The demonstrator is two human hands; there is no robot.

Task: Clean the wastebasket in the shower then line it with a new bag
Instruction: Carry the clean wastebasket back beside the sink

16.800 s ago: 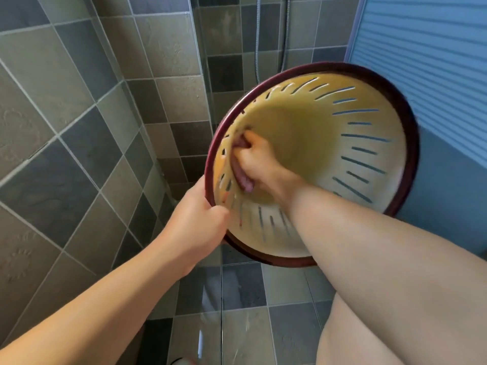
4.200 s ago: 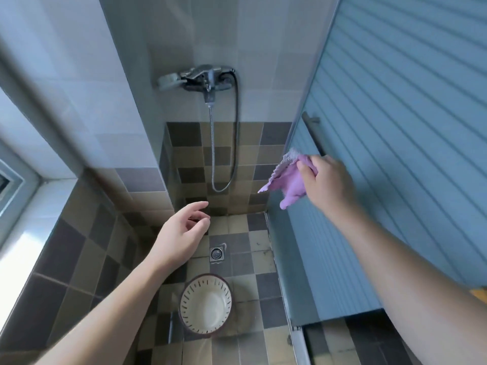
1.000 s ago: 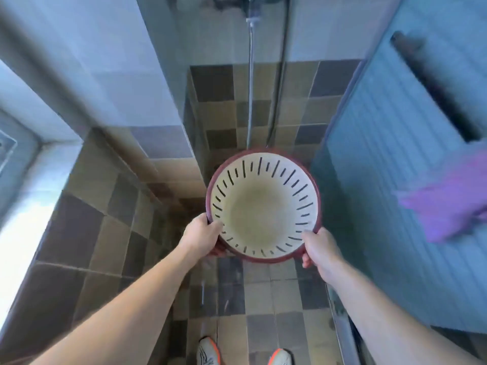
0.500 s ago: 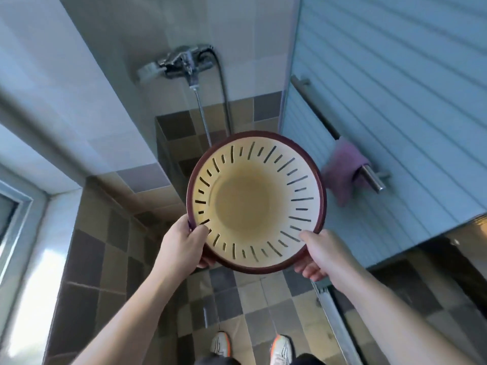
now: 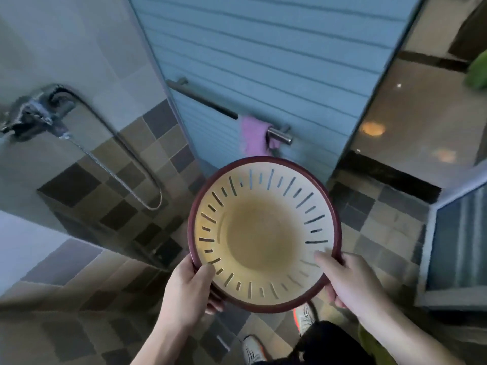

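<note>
The wastebasket (image 5: 263,233) is round, cream inside with slits in its wall and a dark red rim. I look straight down into it and it holds nothing. My left hand (image 5: 189,291) grips the rim at the lower left, thumb inside. My right hand (image 5: 342,280) grips the rim at the lower right, thumb laid over the inner wall. The basket is held in the air in front of me above the tiled floor. A purple cloth (image 5: 253,135) hangs over the metal bar of the blue shower door, behind the basket. No bag is in view.
The shower tap (image 5: 34,114) with its hose (image 5: 126,164) sits on the wall at left. The blue door (image 5: 263,61) stands ahead, with a doorway to a glossy floor (image 5: 411,122) at right. My shoes (image 5: 253,346) show below on the checkered tiles.
The view has swung to the right, so the tap slid left and the doorway came into sight. Both hands keep the same hold on the basket, which sits lower and more central now.
</note>
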